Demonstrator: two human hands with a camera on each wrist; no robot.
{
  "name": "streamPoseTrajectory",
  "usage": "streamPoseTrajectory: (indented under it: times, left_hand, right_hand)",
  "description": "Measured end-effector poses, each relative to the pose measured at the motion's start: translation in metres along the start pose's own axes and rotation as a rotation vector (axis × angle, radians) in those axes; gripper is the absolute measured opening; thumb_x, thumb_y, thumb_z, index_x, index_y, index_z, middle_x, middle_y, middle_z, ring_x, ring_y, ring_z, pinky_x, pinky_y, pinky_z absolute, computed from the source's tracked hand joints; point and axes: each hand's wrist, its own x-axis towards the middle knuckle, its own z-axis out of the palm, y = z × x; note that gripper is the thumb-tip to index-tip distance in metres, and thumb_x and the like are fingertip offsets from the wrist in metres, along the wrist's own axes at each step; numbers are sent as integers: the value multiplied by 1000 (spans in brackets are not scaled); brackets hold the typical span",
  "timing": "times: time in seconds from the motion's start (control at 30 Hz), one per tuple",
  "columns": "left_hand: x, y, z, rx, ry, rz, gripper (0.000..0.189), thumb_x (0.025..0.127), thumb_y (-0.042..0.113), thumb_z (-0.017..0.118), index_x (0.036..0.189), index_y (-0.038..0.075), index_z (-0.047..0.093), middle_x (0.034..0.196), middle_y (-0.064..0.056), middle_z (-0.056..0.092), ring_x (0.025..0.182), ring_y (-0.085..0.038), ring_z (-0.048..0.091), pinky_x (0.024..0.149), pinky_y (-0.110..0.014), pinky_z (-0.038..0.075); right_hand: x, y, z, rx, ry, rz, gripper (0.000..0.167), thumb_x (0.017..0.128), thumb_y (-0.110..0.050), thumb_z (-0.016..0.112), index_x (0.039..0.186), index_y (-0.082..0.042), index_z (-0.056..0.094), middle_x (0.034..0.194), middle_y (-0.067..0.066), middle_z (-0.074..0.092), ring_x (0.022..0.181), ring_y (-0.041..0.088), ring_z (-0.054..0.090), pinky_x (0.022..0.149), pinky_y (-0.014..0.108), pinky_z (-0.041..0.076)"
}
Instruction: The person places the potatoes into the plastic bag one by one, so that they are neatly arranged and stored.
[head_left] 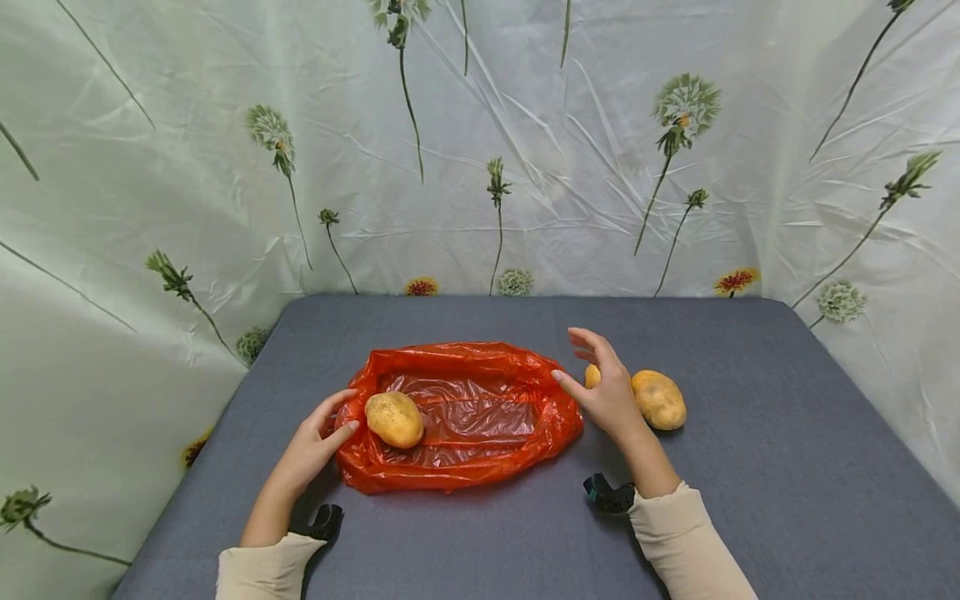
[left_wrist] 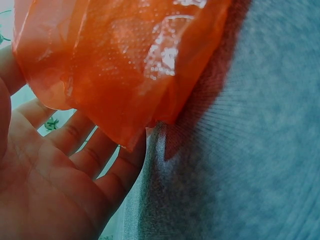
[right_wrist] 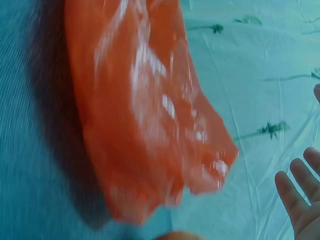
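Observation:
A red plastic bag (head_left: pixel 457 477) lies on the table, its wide mouth spread upward. One potato (head_left: pixel 394 420) rests inside at the bag's left end. My left hand (head_left: pixel 311 450) is at the left side of the bag; in the left wrist view its loosely extended fingers (left_wrist: pixel 92 152) lie against the red plastic. Off the bag's right end, my right hand (head_left: pixel 606 392) is raised with spread fingers and holds nothing. Just beyond it to the right sits another potato (head_left: pixel 658 400), and a further potato (head_left: pixel 592 376) is mostly hidden behind the hand.
A grey cloth covers the table (head_left: pixel 465 550). Behind and to the left hangs a pale curtain (head_left: pixel 450 217) printed with flowers. Black wrist devices (head_left: pixel 609 493) are worn at both cuffs.

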Motion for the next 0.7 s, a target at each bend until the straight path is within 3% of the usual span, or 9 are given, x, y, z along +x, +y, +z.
streamPoseTrajectory:
  times: [0.1,0.27,0.4,0.53,0.63,0.7]
  left_hand:
    - [-4,15,1,8,3,-12,46,89,6,54,131,-2,37,122,-25,45,91,-22,51,72,-24,45]
    - [-4,16,1,0,0,-16,46,89,5,54,131,-2,37,121,-25,45,90,-23,50,71,-25,45]
    - [-2,10,1,-11,-3,-12,46,89,5,54,132,-2,37,121,-25,45,90,-25,50,71,-25,45]
    - [2,-6,0,-20,-5,-27,48,89,7,55,133,2,37,123,-22,44,91,-25,50,71,-25,45]
    - [4,-14,-1,-24,-6,-35,48,89,8,55,133,4,37,123,-21,45,92,-23,50,71,-25,45]
    - [3,-11,-1,-27,-5,-29,48,89,7,55,133,3,37,123,-22,45,91,-24,50,71,-26,45]
  right_hand:
    - [-4,5,-8,-17,18,33,55,72,8,70,120,12,43,116,25,48,105,36,47,86,44,40]
    - [-10,15,-21,-55,49,57,56,70,10,70,120,13,43,116,27,48,105,36,47,84,45,39]
    - [-14,19,-33,-106,74,83,56,70,11,70,120,13,43,115,28,48,102,37,48,83,48,38]
    - [-19,23,-44,-152,101,117,56,69,12,70,119,13,44,113,29,48,99,36,49,84,47,38]
    - [-25,30,-52,-173,112,133,58,67,13,70,118,13,44,112,29,49,99,37,49,86,39,39]
    - [-30,41,-56,-177,116,144,59,66,13,71,119,12,45,112,27,49,100,36,48,85,36,39]
